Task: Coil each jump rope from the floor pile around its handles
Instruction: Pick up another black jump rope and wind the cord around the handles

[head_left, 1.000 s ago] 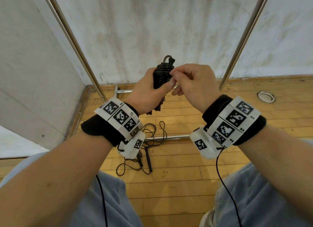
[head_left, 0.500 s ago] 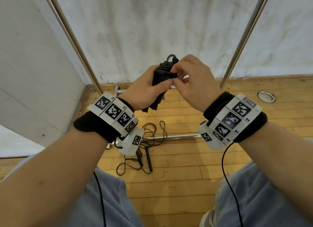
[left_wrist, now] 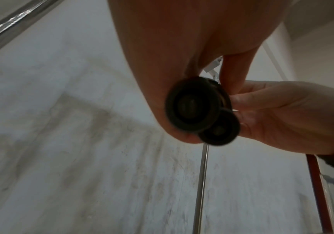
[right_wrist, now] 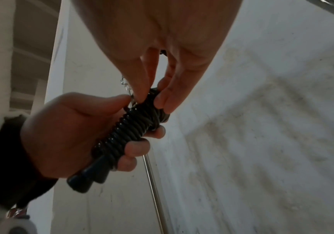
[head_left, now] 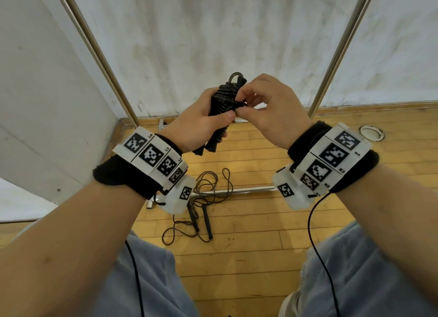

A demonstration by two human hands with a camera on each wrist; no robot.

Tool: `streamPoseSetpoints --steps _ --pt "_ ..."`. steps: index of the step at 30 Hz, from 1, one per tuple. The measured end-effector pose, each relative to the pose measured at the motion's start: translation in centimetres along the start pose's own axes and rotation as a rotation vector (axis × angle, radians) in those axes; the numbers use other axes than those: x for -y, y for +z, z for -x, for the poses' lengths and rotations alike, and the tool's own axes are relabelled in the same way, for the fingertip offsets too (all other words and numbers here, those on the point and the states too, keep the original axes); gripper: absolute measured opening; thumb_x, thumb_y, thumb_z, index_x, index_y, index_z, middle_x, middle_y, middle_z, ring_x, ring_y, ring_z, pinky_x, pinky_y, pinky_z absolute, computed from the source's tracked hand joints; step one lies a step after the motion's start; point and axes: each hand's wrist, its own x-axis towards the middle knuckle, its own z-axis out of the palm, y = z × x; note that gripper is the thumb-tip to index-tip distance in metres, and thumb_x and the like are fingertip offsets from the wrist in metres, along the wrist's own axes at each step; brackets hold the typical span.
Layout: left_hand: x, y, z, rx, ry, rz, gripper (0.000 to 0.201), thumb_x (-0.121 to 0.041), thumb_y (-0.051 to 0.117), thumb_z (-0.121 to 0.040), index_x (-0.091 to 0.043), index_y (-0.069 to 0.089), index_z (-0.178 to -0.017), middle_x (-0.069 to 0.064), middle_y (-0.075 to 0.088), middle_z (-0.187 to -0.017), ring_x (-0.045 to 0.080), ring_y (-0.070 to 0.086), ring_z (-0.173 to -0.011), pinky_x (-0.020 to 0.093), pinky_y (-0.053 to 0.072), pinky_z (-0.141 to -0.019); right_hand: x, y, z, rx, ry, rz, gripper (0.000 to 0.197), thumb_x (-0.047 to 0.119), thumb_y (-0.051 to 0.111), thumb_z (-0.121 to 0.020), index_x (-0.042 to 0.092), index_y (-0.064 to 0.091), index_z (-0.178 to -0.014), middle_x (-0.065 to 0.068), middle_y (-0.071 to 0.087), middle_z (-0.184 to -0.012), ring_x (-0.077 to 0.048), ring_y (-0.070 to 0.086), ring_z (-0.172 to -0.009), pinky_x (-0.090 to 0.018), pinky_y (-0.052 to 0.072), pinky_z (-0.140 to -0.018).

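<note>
Nearest to you, at the bottom of the head view, your two forearms reach forward over your knees, each wrist wrapped in a black band (head_left: pixel 123 177) carrying white blocks printed with square black codes, and a thin black cable (head_left: pixel 317 243) trails down from the right band.

Just past your wrists, at about 12 o'clock, your left hand (head_left: pixel 196 125) is wrapped around a coiled black jump rope (head_left: pixel 224 98), fingers and thumb curled around the wound cord. The bundle stands nearly upright, tilted a little. The two round handle ends (left_wrist: pixel 194 106) poke out below your left palm toward 6 o'clock, side by side and touching. A small loop of cord (head_left: pixel 234 76) sticks up from the top of the bundle.

Your right hand (head_left: pixel 267 108) meets the bundle from 3 o'clock. Its thumb and fingertips (right_wrist: pixel 162 99) pinch the cord at the upper part of the coil, right beside your left thumb.

Beyond and below your hands, on the wooden floor (head_left: pixel 260 222), a second jump rope (head_left: pixel 206 198) lies loose and tangled, its two handles side by side pointing toward 6 o'clock. Its cord crosses a horizontal metal bar (head_left: pixel 246 189).

Farther off, two slanted metal poles (head_left: pixel 94 53) rise toward 11 and 1 o'clock against a scuffed white wall (head_left: pixel 213 32). A small round white ring (head_left: pixel 371 132) lies on the floor at 2 o'clock.
</note>
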Motion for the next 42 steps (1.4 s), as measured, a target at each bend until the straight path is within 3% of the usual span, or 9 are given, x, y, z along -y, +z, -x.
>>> streamPoseSetpoints --steps 4,7,10,14,24,27,32,38,42 --pt "-0.1 -0.1 -0.1 -0.03 0.021 -0.098 0.043 -0.024 0.054 -0.091 -0.029 0.031 -0.127 0.002 0.058 -0.093 0.015 0.061 -0.067 0.038 0.055 -0.068 -0.3 0.4 0.0 -0.025 0.02 -0.079 0.017 0.006 0.063 -0.083 0.02 0.066 -0.09 0.01 0.051 -0.086 -0.01 0.056 -0.082 -0.016 0.048 -0.079" --pt "0.1 -0.3 -0.3 -0.059 -0.004 -0.112 0.039 -0.015 0.052 -0.096 -0.026 0.034 -0.128 0.004 0.058 -0.092 0.018 0.06 -0.067 0.04 0.054 -0.067 -0.4 0.6 0.1 -0.041 -0.054 0.065 0.014 0.004 0.062 -0.083 0.011 0.069 -0.093 0.006 0.054 -0.09 -0.01 0.056 -0.078 -0.017 0.05 -0.076" --pt "0.2 -0.2 -0.3 -0.061 -0.028 -0.075 0.036 -0.013 0.052 -0.095 -0.022 0.036 -0.125 0.005 0.058 -0.09 0.019 0.059 -0.065 0.039 0.052 -0.063 -0.2 0.5 0.2 -0.048 -0.136 0.194 0.011 0.005 0.062 -0.082 0.005 0.069 -0.09 -0.004 0.06 -0.091 -0.017 0.059 -0.076 -0.03 0.054 -0.074" --pt "0.1 0.1 -0.1 -0.045 -0.04 -0.038 0.046 -0.025 0.055 -0.083 -0.021 0.037 -0.124 0.006 0.058 -0.089 0.018 0.06 -0.063 0.037 0.052 -0.06 -0.1 0.5 0.2 -0.039 -0.168 0.286 0.012 0.009 0.059 -0.081 0.002 0.067 -0.086 -0.01 0.062 -0.09 -0.021 0.059 -0.074 -0.039 0.053 -0.072" --pt "0.3 0.3 -0.3 -0.019 -0.009 -0.046 0.031 -0.017 0.052 -0.097 -0.019 0.043 -0.127 0.006 0.06 -0.097 0.02 0.065 -0.076 0.049 0.055 -0.073 0.1 0.3 0.1 -0.039 -0.115 0.291 0.01 0.012 0.06 -0.076 0.005 0.063 -0.081 0.0 0.053 -0.081 -0.017 0.053 -0.069 -0.035 0.051 -0.067" --pt "0.1 0.5 -0.2 -0.033 0.029 -0.078 0.03 -0.016 0.051 -0.098 -0.018 0.044 -0.127 0.006 0.06 -0.095 0.018 0.064 -0.074 0.044 0.055 -0.068 -0.1 0.1 0.3 -0.074 -0.117 0.279 0.009 0.012 0.06 -0.076 0.005 0.063 -0.081 0.0 0.052 -0.08 -0.016 0.052 -0.069 -0.031 0.05 -0.066" --pt "-0.1 0.3 -0.2 -0.07 0.065 -0.081 0.034 -0.013 0.053 -0.096 -0.014 0.044 -0.129 0.006 0.059 -0.097 0.017 0.062 -0.07 0.038 0.054 -0.063 -0.3 0.4 0.7 -0.076 -0.151 0.272 0.013 0.005 0.058 -0.08 0.001 0.065 -0.09 -0.011 0.059 -0.095 -0.02 0.056 -0.074 -0.036 0.053 -0.071" --pt "0.2 0.9 -0.4 -0.061 0.082 -0.104 0.037 -0.013 0.054 -0.096 -0.012 0.044 -0.131 0.002 0.059 -0.098 0.017 0.063 -0.071 0.031 0.054 -0.062 -0.6 0.4 0.5 -0.045 -0.114 0.332 0.011 0.008 0.058 -0.075 0.004 0.061 -0.084 0.001 0.048 -0.085 -0.018 0.052 -0.072 -0.029 0.047 -0.067" --pt "0.4 1.2 -0.7 -0.101 0.094 -0.128 0.034 -0.019 0.057 -0.095 -0.016 0.048 -0.128 0.002 0.061 -0.096 0.011 0.064 -0.064 0.03 0.055 -0.058 -0.9 0.6 0.6 -0.06 -0.088 0.281 0.009 0.01 0.059 -0.075 0.006 0.06 -0.084 0.002 0.047 -0.085 -0.017 0.05 -0.071 -0.033 0.049 -0.067"
